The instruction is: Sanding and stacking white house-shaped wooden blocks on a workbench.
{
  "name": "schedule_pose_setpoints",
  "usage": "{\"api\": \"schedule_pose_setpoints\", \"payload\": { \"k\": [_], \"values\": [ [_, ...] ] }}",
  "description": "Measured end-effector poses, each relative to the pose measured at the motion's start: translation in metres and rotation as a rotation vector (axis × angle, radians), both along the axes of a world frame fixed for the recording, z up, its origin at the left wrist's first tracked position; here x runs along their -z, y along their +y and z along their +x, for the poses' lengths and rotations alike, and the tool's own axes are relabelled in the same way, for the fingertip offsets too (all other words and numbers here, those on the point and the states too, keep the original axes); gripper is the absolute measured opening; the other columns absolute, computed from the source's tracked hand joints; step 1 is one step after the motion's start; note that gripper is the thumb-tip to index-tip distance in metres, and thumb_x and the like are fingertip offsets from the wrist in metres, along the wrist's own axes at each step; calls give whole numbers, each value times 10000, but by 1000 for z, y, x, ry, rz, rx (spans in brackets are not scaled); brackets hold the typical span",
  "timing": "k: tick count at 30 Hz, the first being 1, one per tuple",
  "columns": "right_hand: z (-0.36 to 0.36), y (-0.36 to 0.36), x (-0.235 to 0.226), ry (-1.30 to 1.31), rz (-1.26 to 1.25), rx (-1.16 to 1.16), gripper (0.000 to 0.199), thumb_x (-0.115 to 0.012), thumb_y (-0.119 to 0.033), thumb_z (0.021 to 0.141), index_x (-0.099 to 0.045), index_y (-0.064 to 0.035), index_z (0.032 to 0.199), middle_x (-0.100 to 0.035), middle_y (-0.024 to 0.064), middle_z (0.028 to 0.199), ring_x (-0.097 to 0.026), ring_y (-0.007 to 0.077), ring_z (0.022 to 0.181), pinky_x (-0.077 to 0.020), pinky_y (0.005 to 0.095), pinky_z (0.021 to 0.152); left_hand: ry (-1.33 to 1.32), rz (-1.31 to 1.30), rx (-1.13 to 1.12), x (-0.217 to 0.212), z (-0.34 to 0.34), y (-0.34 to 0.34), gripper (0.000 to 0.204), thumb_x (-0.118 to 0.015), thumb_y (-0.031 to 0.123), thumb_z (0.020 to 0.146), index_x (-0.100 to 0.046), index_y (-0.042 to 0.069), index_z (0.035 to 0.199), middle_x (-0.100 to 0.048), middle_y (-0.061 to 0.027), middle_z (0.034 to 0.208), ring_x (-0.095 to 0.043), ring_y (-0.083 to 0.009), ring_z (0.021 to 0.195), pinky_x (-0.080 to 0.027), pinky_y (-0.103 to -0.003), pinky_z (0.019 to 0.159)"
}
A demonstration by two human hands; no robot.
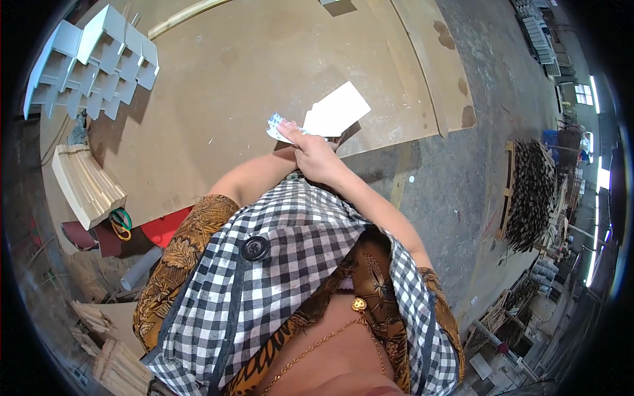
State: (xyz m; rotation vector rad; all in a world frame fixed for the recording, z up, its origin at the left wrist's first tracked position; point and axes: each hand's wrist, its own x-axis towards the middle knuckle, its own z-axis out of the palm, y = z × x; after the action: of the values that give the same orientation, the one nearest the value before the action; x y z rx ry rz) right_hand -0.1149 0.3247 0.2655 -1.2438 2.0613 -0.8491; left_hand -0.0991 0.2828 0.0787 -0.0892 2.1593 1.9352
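Note:
In front of my waist, my right hand [313,153] is closed on a blue-and-white patterned piece [277,127], thin and cloth-like. Its thumb lies over that piece. Just beyond the fingers is a white, flat-faced board piece [338,109] with a stepped edge, tilted above the tabletop and casting a shadow. My left hand is almost wholly hidden: the left forearm [254,175] passes under the right wrist, and a bit of what may be fingertips shows below the white piece. How the left fingers are set cannot be seen.
White stepped box-like pieces [99,63] stand stacked on the brown worktable [224,86] at the far left. Pale wooden mouldings [86,185] lie at its left edge, near a red object [166,226]. A wood strip [185,18] lies far off. Dark sticks [531,195] are piled at right.

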Motion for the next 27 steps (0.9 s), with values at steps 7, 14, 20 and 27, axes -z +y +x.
{"api": "schedule_pose_setpoints", "payload": {
  "k": [7,14,20,27],
  "values": [
    [-75,36,38,487,7,447,424,-341,3,732,-395,8,1153,-451,258,1090,-412,388,1043,-348,377,871,-25,-421,1,-77,-19,4,371,-390,252,819,-406,71,1142,-415,-115,1172,-373,-220,1101,-310,-344,910],
    [-1,14,-3,-396,-132,174,471,-396,21,708,-377,20,1178,-478,174,1123,-395,246,1109,-284,311,930,309,-416,73,21,-28,21,302,-416,204,778,-473,65,1040,-479,-120,1081,-437,-242,1009,-354,-343,845],
    [-39,35,-32,-570,-423,905,266,-491,19,717,-465,2,981,-537,91,889,-541,149,762,-449,268,664,182,-350,-279,-81,-15,-24,243,-462,129,696,-511,31,913,-530,-159,945,-500,-272,878,-402,-372,742],
    [-90,96,70,-36,-108,920,432,-371,47,687,-433,32,1114,-529,101,949,-494,183,825,-391,296,759,267,-374,-1120,-66,-20,-160,289,-356,241,826,-491,-13,846,-542,-202,783,-515,-349,715,-413,-409,647]
  ]
}}
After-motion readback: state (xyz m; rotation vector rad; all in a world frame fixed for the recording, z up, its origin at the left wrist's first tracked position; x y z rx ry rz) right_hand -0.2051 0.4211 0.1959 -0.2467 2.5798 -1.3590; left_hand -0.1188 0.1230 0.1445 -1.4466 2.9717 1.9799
